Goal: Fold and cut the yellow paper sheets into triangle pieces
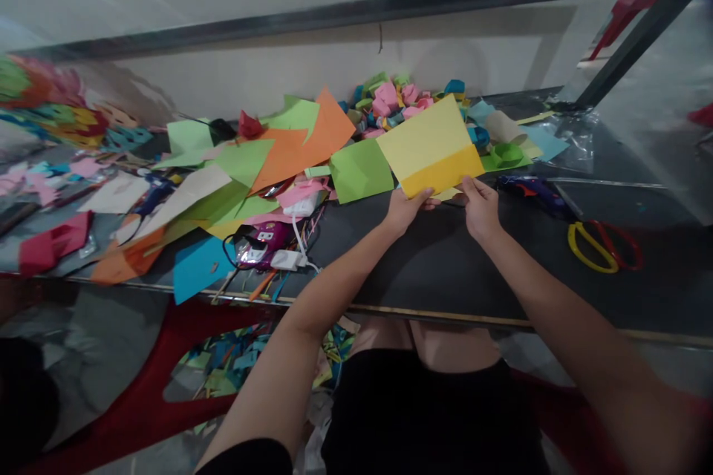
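Between my two hands is a sheet of yellow paper (426,139), tilted up, with a deeper yellow band along its lower edge that looks folded over. My left hand (409,209) pinches the lower left edge, thumb on the front. At the lower right corner my right hand (479,204) grips the paper with thumb and fingers. A green sheet (362,171) lies just left of the yellow one. To the right of my right hand rest a dark blue glue gun (538,194) and scissors with yellow and red handles (604,246).
Orange sheets (301,152) and other coloured papers overlap on the left of the dark table (423,267). Small folded paper pieces (390,98) are heaped at the back. A purple power strip (267,241) with white plugs sits near the front edge. Paper scraps (234,360) lie below.
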Available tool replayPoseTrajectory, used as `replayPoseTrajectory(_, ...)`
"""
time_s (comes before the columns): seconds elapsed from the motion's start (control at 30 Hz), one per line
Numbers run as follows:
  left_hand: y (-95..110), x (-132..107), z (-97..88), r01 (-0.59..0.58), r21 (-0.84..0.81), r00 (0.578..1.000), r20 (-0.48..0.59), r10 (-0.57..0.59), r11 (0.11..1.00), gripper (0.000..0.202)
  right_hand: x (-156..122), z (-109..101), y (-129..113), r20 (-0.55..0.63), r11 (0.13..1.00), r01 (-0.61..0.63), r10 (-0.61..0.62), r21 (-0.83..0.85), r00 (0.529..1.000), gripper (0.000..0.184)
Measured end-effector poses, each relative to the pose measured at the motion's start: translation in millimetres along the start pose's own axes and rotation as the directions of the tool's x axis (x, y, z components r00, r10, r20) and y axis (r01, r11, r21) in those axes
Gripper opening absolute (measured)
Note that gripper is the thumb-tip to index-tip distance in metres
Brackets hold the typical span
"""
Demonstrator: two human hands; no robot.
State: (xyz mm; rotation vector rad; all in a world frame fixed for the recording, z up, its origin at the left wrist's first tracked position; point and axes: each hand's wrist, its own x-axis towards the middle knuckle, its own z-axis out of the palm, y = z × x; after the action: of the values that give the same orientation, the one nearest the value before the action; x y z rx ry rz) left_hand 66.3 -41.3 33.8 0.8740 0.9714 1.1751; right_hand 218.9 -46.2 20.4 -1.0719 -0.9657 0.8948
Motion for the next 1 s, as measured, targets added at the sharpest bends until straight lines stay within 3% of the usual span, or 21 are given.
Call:
replayPoseTrajectory(0.17,2,-1,-0.3,0.004,0.033,1.0,0.015,-0.005,0.999,0.025,2,-4,2,-0.006,0.999,0.005,-0.005,0.039,1.0,0.047)
replayPoseTrajectory(0.37,-1,-1,1.3,-0.013,0.065,1.0,-0.025,0.015,0.998,0.024,1,-6,-7,0.105,0.993,-0.092,0.085,0.073,0.991,0.052)
replayPoseTrajectory(0.6,-1,-3,-0.9,-0.012,0.123,0.999,0.053,0.005,0.992,0.033,-1,-6,-5,0.079,0.992,-0.079,0.071,0.102,0.994,0.054)
replayPoseTrajectory(0.77,-3,-3,-8.1,-0.011,0.201,0.998,0.058,-0.001,0.98,0.035,-6,-2,4,0.141,0.991,-0.136,0.137,-0.014,0.98,0.056)
replayPoseTrajectory(1.0,-6,-3,-6.6,-0.014,0.176,0.996,0.087,-0.001,0.984,0.036,-5,-2,5,0.086,0.993,-0.106,0.11,-0.047,0.99,0.054)
